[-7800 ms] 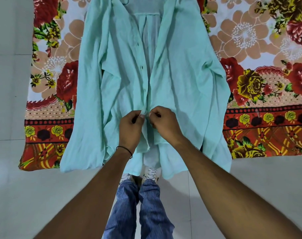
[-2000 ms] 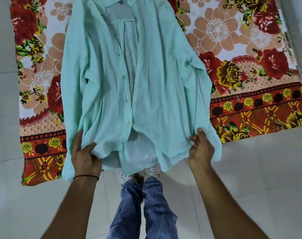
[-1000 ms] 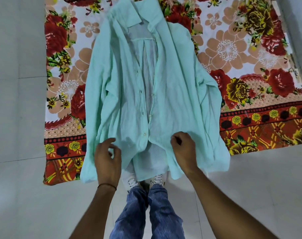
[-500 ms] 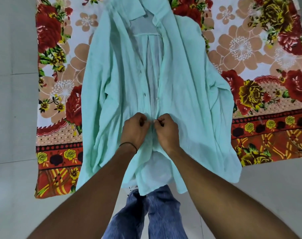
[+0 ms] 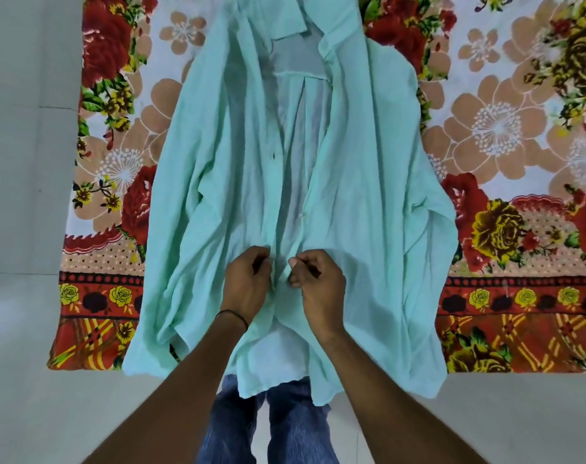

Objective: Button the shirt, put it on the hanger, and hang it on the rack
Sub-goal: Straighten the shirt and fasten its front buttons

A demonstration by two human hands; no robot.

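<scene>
Two hands: your left hand [image 5: 248, 283] and right hand [image 5: 318, 286] sit close together, low on the front of the shirt [image 5: 368, 195].
Left fingers: curled tight, pinching the left front edge of the shirt between thumb and fingertips.
Right fingers: curled the same way, nipping the right front edge just beside the left hand.
Button: possibly between your fingertips, but it is too small and hidden to tell.
Wrist: a thin dark band [image 5: 233, 317] circles your left wrist.
Shirt: pale mint green, lying flat on its back, collar [image 5: 284, 18] away from you, hem towards you; the front panels gape open above your hands, showing the inner back panel.
Sleeves: folded down along both sides of the shirt.
Cloth beneath: a floral sheet [image 5: 505, 128] in red, tan and yellow, spread on a pale tiled floor [image 5: 20, 162].
Hem: it overhangs the sheet's near edge and covers your feet.
Legs: your blue jeans [image 5: 284, 426] show below the hem, between your forearms.
</scene>
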